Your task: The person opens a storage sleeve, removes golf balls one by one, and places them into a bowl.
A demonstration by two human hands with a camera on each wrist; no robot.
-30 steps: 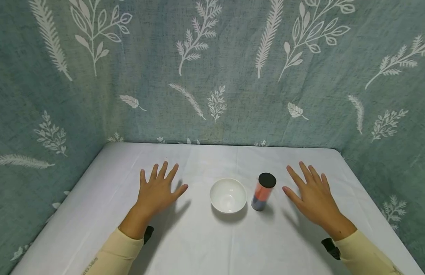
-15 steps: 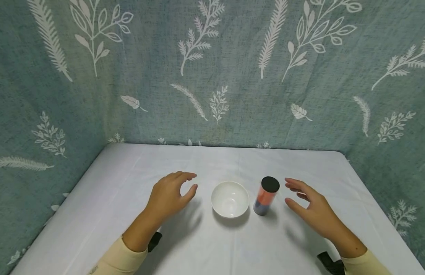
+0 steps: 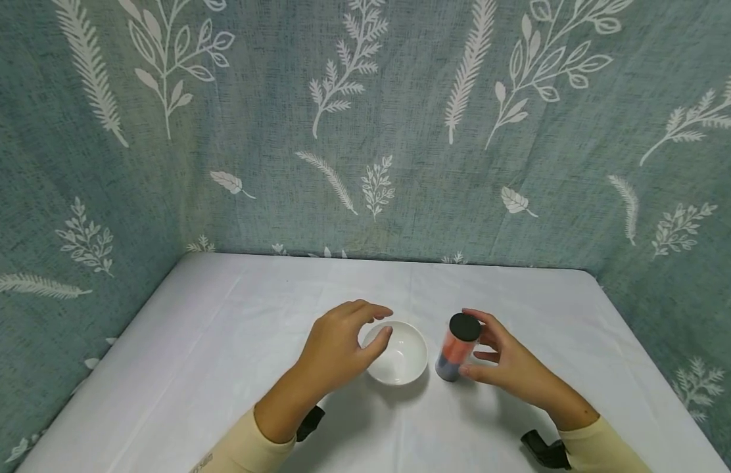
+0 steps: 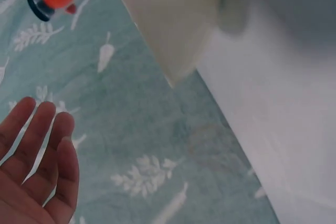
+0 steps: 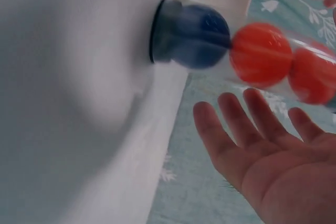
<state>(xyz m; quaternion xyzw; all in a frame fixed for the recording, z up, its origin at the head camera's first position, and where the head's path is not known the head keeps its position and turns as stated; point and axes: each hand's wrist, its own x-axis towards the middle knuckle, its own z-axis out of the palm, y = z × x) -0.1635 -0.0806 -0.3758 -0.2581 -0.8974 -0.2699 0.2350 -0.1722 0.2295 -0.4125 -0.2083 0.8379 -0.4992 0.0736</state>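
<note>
**Tech A:** Woven teal cloth, printed with white leaves and ferns, forms the backdrop. What lies below it?

**Tech B:** White sheet, smooth with faint creases, covers the flat surface. At its centre sits a white bowl, round, glossy, opening upward.

**Tech A:** And the tube?

**Tech B:** Clear cylindrical tube stands just right of the bowl, near but apart. Long axis vertical, tilted slightly; black cap on top, dark base on the sheet. Inside, stacked balls: orange above, blue at the bottom.

**Tech A:** Hand states?

**Tech B:** Right hand is at the tube's right side, fingers curved towards it; thumb near the base. The right wrist view shows the palm spread with a gap to the tube, so no grip is made. Left hand hovers at the bowl's left rim, fingers loosely arched, holding nothing. Cream sleeves cover both forearms.
</note>
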